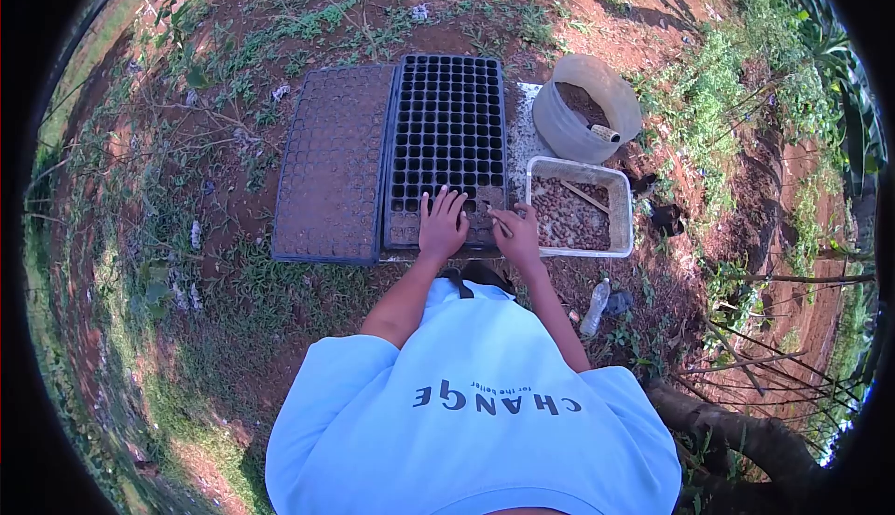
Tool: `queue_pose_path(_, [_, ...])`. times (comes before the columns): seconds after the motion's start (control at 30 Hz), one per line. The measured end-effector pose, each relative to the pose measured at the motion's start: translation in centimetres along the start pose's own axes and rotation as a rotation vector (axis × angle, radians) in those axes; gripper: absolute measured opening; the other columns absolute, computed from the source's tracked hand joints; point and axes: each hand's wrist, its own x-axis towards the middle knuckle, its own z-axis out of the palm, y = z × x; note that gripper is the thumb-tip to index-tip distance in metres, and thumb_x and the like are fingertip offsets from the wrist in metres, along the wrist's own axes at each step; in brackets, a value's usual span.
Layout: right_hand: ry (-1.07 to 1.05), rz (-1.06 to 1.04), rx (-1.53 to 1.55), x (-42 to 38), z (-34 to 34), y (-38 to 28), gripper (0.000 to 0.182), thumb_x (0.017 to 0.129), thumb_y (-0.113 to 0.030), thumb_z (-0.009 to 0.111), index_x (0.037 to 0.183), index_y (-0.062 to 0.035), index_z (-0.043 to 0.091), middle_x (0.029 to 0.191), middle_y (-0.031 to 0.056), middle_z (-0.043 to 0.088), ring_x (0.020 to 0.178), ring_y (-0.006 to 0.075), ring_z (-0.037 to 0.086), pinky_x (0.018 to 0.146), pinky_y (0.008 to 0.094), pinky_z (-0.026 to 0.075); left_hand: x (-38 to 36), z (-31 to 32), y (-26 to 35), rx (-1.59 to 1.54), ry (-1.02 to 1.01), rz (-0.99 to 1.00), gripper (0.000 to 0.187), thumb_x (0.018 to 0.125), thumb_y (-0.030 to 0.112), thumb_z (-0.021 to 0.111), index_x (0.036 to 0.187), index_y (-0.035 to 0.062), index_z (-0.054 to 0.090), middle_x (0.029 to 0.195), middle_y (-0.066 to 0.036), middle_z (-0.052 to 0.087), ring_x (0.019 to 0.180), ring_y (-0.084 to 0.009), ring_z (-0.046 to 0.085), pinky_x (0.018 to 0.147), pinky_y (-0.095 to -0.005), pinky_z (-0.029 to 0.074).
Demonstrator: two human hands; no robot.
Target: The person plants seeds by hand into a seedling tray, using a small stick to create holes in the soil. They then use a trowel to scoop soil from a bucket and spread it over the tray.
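Observation:
A black seedling tray lies in front of me, its upper cells hollow and its nearest rows filled with soil. My left hand rests on the near part of this tray with its fingers apart. At the tray's near right corner is my right hand, its fingers bent over the soil-filled cells; whatever it may hold is too small to make out. To the left lies a second tray, covered with brown soil. Right of my right hand stands a pale rectangular basin with reddish-brown pieces and a flat stick.
Behind the basin, a round whitish container holds soil and a small cup-like item. A clear plastic bottle lies on the ground near the basin. Weeds and thin branches surround the trays; a thick branch is at lower right.

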Motion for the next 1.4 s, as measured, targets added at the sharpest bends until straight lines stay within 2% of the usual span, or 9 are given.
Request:
queue_pose_path(0.73, [-0.011,0.011,-0.002,0.47,-0.37,0.00,0.027,0.082,-0.009,0.066,0.107,-0.0140,0.073,0.107,0.0064,0.072,0.113,0.0339,0.050,0.102,0.0414,0.040,0.05,0.20,-0.15,0.005,0.015,0.006,0.040,0.090,0.022,0.053,0.129,0.0149,0.057,0.130,-0.007,0.056,0.136,-0.0231,0.041,0.117,-0.0532,0.018])
queue_pose_path(1.4, [-0.001,-0.010,-0.035,0.13,-0.19,-0.13,0.027,0.085,-0.008,0.065,0.109,-0.0151,0.072,0.109,0.0038,0.072,0.112,0.0334,0.051,0.101,0.0406,0.039,-0.04,0.37,-0.36,0.010,-0.005,0.002,0.042,0.090,0.023,0.053,0.131,0.0157,0.055,0.133,-0.006,0.054,0.139,-0.0223,0.038,0.118,-0.0532,0.015])
